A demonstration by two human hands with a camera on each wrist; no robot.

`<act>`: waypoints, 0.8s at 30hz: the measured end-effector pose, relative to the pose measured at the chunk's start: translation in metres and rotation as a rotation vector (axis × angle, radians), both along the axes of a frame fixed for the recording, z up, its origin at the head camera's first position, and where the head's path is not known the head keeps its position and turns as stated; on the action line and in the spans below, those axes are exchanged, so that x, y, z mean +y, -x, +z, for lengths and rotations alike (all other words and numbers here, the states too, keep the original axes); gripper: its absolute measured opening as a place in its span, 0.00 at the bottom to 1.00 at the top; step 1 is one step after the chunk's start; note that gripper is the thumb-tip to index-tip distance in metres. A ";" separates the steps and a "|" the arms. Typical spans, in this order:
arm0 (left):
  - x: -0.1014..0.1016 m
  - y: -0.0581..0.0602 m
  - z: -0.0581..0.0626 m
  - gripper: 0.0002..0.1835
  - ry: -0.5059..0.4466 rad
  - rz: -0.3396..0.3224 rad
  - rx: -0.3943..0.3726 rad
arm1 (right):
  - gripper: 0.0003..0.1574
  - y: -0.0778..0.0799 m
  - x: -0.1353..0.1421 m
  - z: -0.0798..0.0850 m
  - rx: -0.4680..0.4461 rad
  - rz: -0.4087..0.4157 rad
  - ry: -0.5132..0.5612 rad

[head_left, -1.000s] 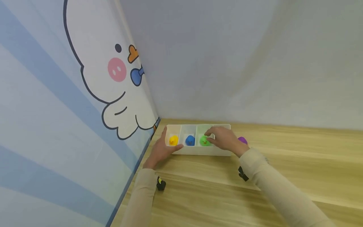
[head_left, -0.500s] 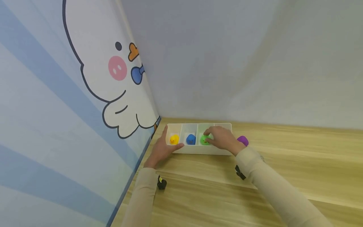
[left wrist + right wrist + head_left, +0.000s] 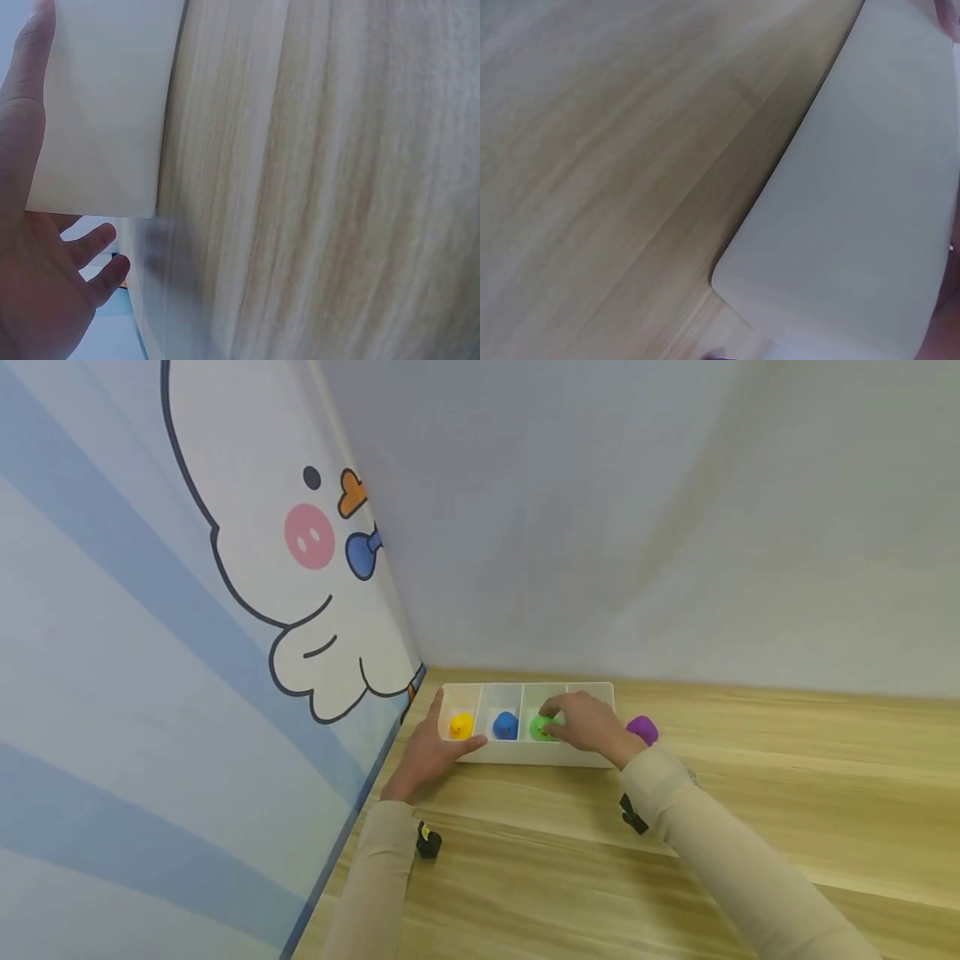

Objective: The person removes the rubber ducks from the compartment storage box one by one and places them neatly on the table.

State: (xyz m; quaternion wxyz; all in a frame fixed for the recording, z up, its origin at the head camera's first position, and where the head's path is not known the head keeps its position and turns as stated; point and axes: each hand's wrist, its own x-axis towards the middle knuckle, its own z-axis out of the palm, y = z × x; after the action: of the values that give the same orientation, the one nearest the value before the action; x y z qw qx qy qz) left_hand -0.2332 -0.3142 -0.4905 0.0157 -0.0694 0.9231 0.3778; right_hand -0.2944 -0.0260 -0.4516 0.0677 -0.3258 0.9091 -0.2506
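Note:
A long white box (image 3: 536, 754) with several compartments stands on the table. A yellow rubber duck (image 3: 461, 725), a blue rubber duck (image 3: 506, 725) and a green rubber duck (image 3: 537, 730) sit in separate compartments. My right hand (image 3: 592, 724) reaches over the rim and pinches the green duck between thumb and fingers, partly covering it. At the left end, my left hand (image 3: 426, 753) rests against the box corner, thumb stretched along the front rim and fingers along the end wall. In the left wrist view its thumb (image 3: 21, 135) lies straight beside the white wall.
A purple object (image 3: 642, 730) lies on the wooden table (image 3: 540, 877) just right of the box, partly behind the right wrist. A wall with a cartoon print (image 3: 247, 543) borders the table on the left. A grey-white wall (image 3: 637, 527) rises behind it.
The right thumb and fingers have closed in on the green duck. The right forearm has shifted slightly left, showing more of the purple object. The left hand keeps its place at the box.

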 end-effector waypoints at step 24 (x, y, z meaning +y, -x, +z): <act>-0.002 0.004 -0.006 0.68 0.000 0.004 0.008 | 0.21 -0.004 0.005 -0.003 0.060 -0.022 0.048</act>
State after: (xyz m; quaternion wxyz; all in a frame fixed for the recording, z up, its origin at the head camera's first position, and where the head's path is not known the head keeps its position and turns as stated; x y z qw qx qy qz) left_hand -0.2373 -0.3164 -0.4968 0.0110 -0.0697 0.9230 0.3783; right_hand -0.2899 -0.0206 -0.4545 0.0300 -0.3248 0.9079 -0.2633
